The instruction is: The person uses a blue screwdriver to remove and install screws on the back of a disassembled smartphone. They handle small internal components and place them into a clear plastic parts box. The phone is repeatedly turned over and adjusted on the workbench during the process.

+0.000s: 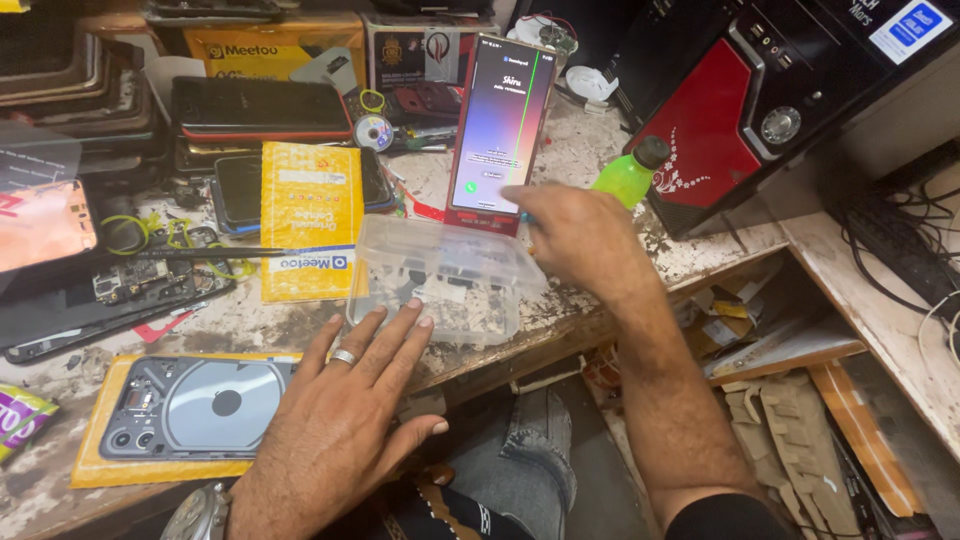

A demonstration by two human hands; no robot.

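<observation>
Left hand: we are laying our left hand (340,420) flat at the 6 o'clock edge of the counter (590,150), fingers (400,335) spread wide and holding nothing, their tips touching the near wall of the clear plastic box (445,275). A ring is sitting on one finger.

Right hand: we are reaching our right hand (580,235) over the box's 2 o'clock corner toward the foot of the upright phone (500,125). The fingers are curling down and away from the camera, so we cannot tell whether they are pinching anything; something small and blue is peeking out beside them.

Box: it is sitting at the counter's middle, lid shut, with small dark parts showing through its walls.

Handling: we are judging the box to be light, thin-walled and slick, likely to flex and skid if pushed at one corner. Taking hold across its two long sides, with the lid kept level, looks safest.

Phone: it is standing at 12 o'clock from the box, screen lit, leaning back; we judge it fragile and easy to tip.

Around: a green bottle (628,175) is lying at 2 o'clock, just beside the right hand. A yellow packet (310,220) is lying at 9 o'clock from the box. A phone back cover (200,405) is lying on a yellow card at 8 o'clock, beside the left hand.
</observation>
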